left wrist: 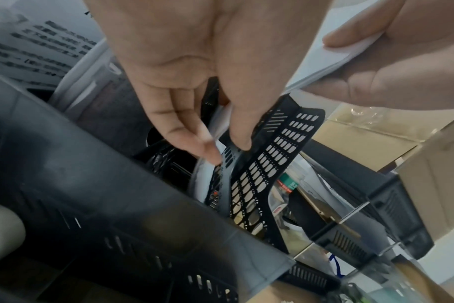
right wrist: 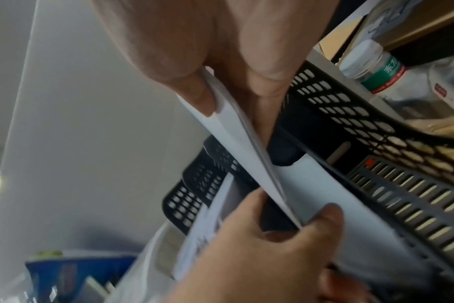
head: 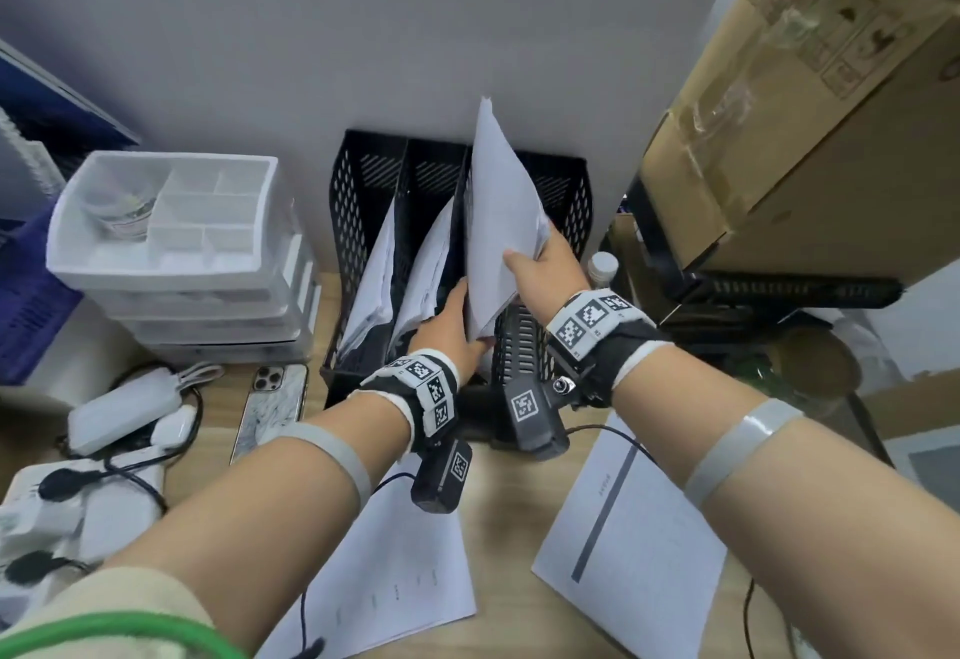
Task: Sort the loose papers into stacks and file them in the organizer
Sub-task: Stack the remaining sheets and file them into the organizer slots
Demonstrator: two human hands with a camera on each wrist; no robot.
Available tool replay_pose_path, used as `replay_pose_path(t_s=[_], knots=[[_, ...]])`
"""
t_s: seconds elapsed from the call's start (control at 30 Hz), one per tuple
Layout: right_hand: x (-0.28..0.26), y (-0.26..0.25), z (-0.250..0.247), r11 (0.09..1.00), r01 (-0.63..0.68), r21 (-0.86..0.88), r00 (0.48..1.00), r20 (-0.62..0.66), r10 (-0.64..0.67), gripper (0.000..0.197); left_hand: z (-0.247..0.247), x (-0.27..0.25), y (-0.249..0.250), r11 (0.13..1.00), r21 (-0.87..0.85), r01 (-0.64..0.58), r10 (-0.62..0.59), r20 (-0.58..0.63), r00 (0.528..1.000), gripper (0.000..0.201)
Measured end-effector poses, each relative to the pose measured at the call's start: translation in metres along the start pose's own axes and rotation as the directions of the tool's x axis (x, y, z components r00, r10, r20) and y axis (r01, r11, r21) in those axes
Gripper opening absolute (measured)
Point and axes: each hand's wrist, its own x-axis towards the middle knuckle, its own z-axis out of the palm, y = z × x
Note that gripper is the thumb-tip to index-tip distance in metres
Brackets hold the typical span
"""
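A black mesh organizer (head: 353,201) with three slots stands against the wall. Its left and middle slots hold leaning papers (head: 374,274). A tall white paper stack (head: 498,211) stands tilted in the right slot, its top well above the rim. My right hand (head: 540,263) grips the stack's right edge, thumb in front, and the right wrist view shows that hand (right wrist: 228,96) pinching the stack (right wrist: 246,151). My left hand (head: 457,326) pinches the stack's lower left edge near the organizer's front; it (left wrist: 220,143) shows by the mesh wall (left wrist: 267,164). Two loose sheets (head: 395,570) (head: 628,528) lie on the desk.
A white drawer unit (head: 171,222) stands left of the organizer, with a phone (head: 270,409) and a white power strip (head: 124,409) in front of it. A large cardboard box (head: 810,128) overhangs at the right. A capped bottle (head: 602,266) sits by the organizer's right wall.
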Motion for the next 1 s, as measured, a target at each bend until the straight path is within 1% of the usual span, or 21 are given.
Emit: replay_pose_path(t_s=[0.07, 0.13, 0.2, 0.27, 0.33, 0.4, 0.43, 0.47, 0.5, 0.53, 0.57, 0.6, 0.63, 0.67, 0.7, 0.73, 0.77, 0.8, 0.83, 0.93, 1.0], knots=[[0.002, 0.016, 0.005, 0.994, -0.035, -0.106, 0.995, 0.088, 0.044, 0.058, 0.004, 0.003, 0.0, 0.999, -0.033, 0.019, -0.018, 0.05, 0.999, 0.084], [0.002, 0.03, 0.008, 0.986, -0.086, -0.143, 0.981, 0.159, 0.109, 0.05, 0.009, 0.003, -0.001, 0.999, -0.044, 0.015, -0.012, 0.066, 0.998, 0.077], [0.0, 0.039, 0.01, 0.984, -0.12, -0.133, 0.973, 0.178, 0.143, 0.043, 0.013, 0.002, -0.006, 0.999, -0.034, 0.025, -0.024, 0.053, 0.998, 0.073], [-0.003, 0.046, 0.014, 0.978, -0.109, -0.177, 0.973, 0.181, 0.141, 0.035, 0.013, 0.0, -0.014, 0.994, -0.088, 0.061, -0.055, 0.075, 0.996, 0.068], [-0.01, 0.052, 0.02, 0.971, -0.111, -0.212, 0.964, 0.215, 0.158, 0.029, 0.004, -0.008, -0.021, 0.989, -0.128, 0.07, -0.061, 0.074, 0.995, 0.053], [-0.021, 0.059, 0.03, 0.962, -0.158, -0.224, 0.943, 0.253, 0.214, 0.022, -0.01, -0.021, -0.032, 0.984, -0.169, 0.061, -0.057, 0.029, 0.998, 0.029], [-0.028, 0.064, 0.035, 0.95, -0.206, -0.233, 0.925, 0.269, 0.266, 0.014, -0.018, -0.028, -0.038, 0.977, -0.206, 0.062, -0.058, 0.028, 0.998, 0.018], [-0.034, 0.072, 0.037, 0.934, -0.267, -0.237, 0.899, 0.288, 0.33, 0.012, -0.024, -0.033, -0.047, 0.971, -0.226, 0.073, -0.062, 0.054, 0.997, 0.011], [-0.043, 0.082, 0.042, 0.906, -0.344, -0.246, 0.861, 0.304, 0.409, 0.014, -0.03, -0.04, -0.059, 0.975, -0.2, 0.096, -0.077, 0.103, 0.992, 0.008], [-0.055, 0.094, 0.048, 0.876, -0.412, -0.251, 0.818, 0.322, 0.476, 0.017, -0.035, -0.048, -0.077, 0.984, -0.137, 0.114, -0.093, 0.157, 0.983, 0.009], [-0.069, 0.104, 0.056, 0.846, -0.444, -0.296, 0.784, 0.33, 0.526, 0.019, -0.042, -0.058, -0.096, 0.992, -0.031, 0.125, -0.116, 0.204, 0.972, 0.009], [-0.08, 0.119, 0.062, 0.824, -0.438, -0.36, 0.77, 0.322, 0.55, 0.019, -0.048, -0.066, -0.115, 0.987, 0.092, 0.13, -0.149, 0.244, 0.958, 0.005], [-0.092, 0.131, 0.068, 0.785, -0.409, -0.465, 0.757, 0.307, 0.577, 0.02, -0.053, -0.075, -0.133, 0.966, 0.217, 0.141, -0.199, 0.274, 0.941, 0.013], [-0.105, 0.141, 0.075, 0.727, -0.375, -0.575, 0.739, 0.289, 0.609, 0.029, -0.056, -0.082, -0.151, 0.933, 0.321, 0.162, -0.259, 0.288, 0.922, 0.03], [-0.121, 0.15, 0.086, 0.661, -0.372, -0.652, 0.699, 0.271, 0.662, 0.044, -0.061, -0.093, -0.17, 0.902, 0.395, 0.176, -0.307, 0.297, 0.904, 0.045], [-0.134, 0.156, 0.094, 0.622, -0.389, -0.68, 0.658, 0.267, 0.704, 0.059, -0.064, -0.1, -0.185, 0.878, 0.442, 0.186, -0.341, 0.302, 0.891, 0.056], [-0.144, 0.164, 0.102, 0.604, -0.412, -0.682, 0.625, 0.27, 0.732, 0.069, -0.066, -0.107, -0.196, 0.866, 0.464, 0.188, -0.358, 0.311, 0.88, 0.063], [-0.154, 0.168, 0.111, 0.603, -0.429, -0.672, 0.614, 0.273, 0.741, 0.073, -0.067, -0.112, -0.208, 0.87, 0.454, 0.19, -0.359, 0.323, 0.875, 0.067], [-0.165, 0.171, 0.119, 0.615, -0.458, -0.642, 0.623, 0.262, 0.737, 0.069, -0.069, -0.12, -0.215, 0.889, 0.418, 0.185, -0.341, 0.337, 0.877, 0.069], [-0.189, 0.172, 0.138, 0.68, -0.544, -0.491, 0.689, 0.201, 0.697, 0.035, -0.069, -0.138, -0.234, 0.936, 0.294, 0.192, -0.287, 0.328, 0.9, 0.065], [-0.203, 0.165, 0.141, 0.731, -0.547, -0.408, 0.737, 0.179, 0.652, 0.025, -0.071, -0.146, -0.242, 0.95, 0.246, 0.192, -0.265, 0.313, 0.912, 0.062]])
